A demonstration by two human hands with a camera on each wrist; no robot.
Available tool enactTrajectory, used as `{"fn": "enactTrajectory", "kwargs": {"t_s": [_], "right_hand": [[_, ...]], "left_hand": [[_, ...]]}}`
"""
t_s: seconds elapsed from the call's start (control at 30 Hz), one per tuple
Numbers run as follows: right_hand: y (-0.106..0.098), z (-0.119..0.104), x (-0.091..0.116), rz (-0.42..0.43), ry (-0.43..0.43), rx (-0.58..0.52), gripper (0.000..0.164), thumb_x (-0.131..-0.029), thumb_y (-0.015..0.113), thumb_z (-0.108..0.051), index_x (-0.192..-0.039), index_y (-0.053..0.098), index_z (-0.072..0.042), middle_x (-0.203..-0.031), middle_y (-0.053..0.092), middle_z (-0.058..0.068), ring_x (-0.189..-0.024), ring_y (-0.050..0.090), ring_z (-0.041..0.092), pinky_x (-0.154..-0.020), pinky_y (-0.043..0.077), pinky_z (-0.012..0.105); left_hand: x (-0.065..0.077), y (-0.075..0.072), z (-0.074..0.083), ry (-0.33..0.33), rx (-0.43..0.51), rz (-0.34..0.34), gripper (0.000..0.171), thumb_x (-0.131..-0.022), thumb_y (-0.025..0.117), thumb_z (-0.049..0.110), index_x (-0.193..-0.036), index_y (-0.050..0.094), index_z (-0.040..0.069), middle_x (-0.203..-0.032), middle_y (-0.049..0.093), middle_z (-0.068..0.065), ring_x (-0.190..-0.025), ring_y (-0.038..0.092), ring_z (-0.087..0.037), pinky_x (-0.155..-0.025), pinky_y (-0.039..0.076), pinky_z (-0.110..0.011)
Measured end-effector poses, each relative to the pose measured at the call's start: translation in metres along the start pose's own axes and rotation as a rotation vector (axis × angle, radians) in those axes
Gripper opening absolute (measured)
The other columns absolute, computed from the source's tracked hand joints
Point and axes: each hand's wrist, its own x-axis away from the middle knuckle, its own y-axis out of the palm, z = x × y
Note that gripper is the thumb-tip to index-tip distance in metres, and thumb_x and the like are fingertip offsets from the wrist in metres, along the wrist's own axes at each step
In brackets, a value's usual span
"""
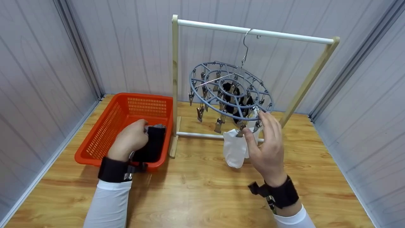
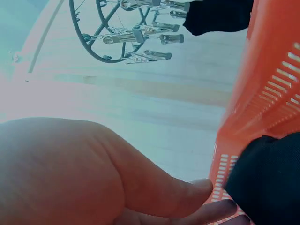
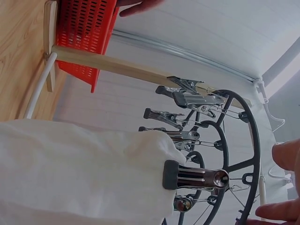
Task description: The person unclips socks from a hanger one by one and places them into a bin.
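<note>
My left hand point(image 1: 132, 136) reaches into the orange basket point(image 1: 83, 155), its fingertips beside dark folded cloth point(image 1: 154, 144) that looks like socks. In the left wrist view, thumb and fingers are extended near a dark sock point(image 2: 269, 176), without visibly gripping it. My right hand point(image 1: 268, 148) is at the near right edge of a round grey clip hanger point(image 1: 205, 100), fingers spread; whether they touch the rim cannot be told. A white sock point(image 1: 234, 152) hangs below, held by a metal clip point(image 3: 197, 178). Black socks point(image 1: 232, 107) hang farther back on the hanger.
The hanger's hook point(image 1: 246, 44) hangs from the white top bar point(image 1: 215, 26) of a wooden-legged stand point(image 1: 175, 79). Several metal clips point(image 1: 218, 125) dangle without cloth. Pale panel walls surround the wood-grain surface point(image 1: 196, 190). The basket stands left of the stand.
</note>
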Motion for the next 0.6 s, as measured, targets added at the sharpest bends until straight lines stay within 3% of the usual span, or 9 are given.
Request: {"fn": "enactTrajectory", "kwargs": {"t_s": [0.17, 0.33, 0.47, 0.6], "right_hand": [[0.002, -0.002, 0.002, 0.004, -0.021, -0.007, 0.059, -0.100, 0.079, -0.013, -0.151, 0.059, 0.010, -0.155, 0.061, 0.027, -0.148, 0.051, 0.049, -0.128, 0.032, 0.061], [0.002, -0.004, 0.003, 0.003, -0.041, -0.015, 0.059, -0.100, 0.078, -0.015, -0.150, 0.060, 0.010, -0.155, 0.061, 0.026, -0.150, 0.050, 0.048, -0.129, 0.032, 0.059], [0.003, -0.005, 0.003, -0.001, -0.055, -0.027, 0.059, -0.100, 0.078, -0.016, -0.150, 0.060, 0.009, -0.155, 0.062, 0.025, -0.150, 0.050, 0.046, -0.130, 0.032, 0.057], [0.002, -0.007, 0.004, -0.012, -0.066, -0.035, 0.059, -0.101, 0.077, -0.018, -0.151, 0.060, 0.008, -0.154, 0.062, 0.025, -0.149, 0.051, 0.047, -0.130, 0.032, 0.056]], "left_hand": [[0.003, -0.003, 0.005, -0.013, 0.001, 0.024, 0.052, -0.110, 0.049, 0.009, -0.160, 0.048, -0.005, -0.153, 0.059, -0.032, -0.135, 0.059, -0.050, -0.111, 0.048, -0.067], [0.006, 0.000, 0.016, 0.004, 0.056, 0.063, 0.046, -0.113, 0.055, 0.014, -0.156, 0.054, -0.003, -0.152, 0.061, -0.028, -0.135, 0.060, -0.046, -0.113, 0.047, -0.065], [0.008, 0.006, 0.027, 0.074, 0.108, 0.097, 0.042, -0.112, 0.062, 0.017, -0.149, 0.062, -0.003, -0.145, 0.067, -0.027, -0.130, 0.064, -0.043, -0.112, 0.049, -0.062], [0.011, 0.015, 0.044, 0.172, 0.195, 0.082, 0.037, -0.109, 0.070, 0.018, -0.140, 0.068, -0.003, -0.131, 0.073, -0.022, -0.120, 0.068, -0.038, -0.106, 0.053, -0.058]]}}
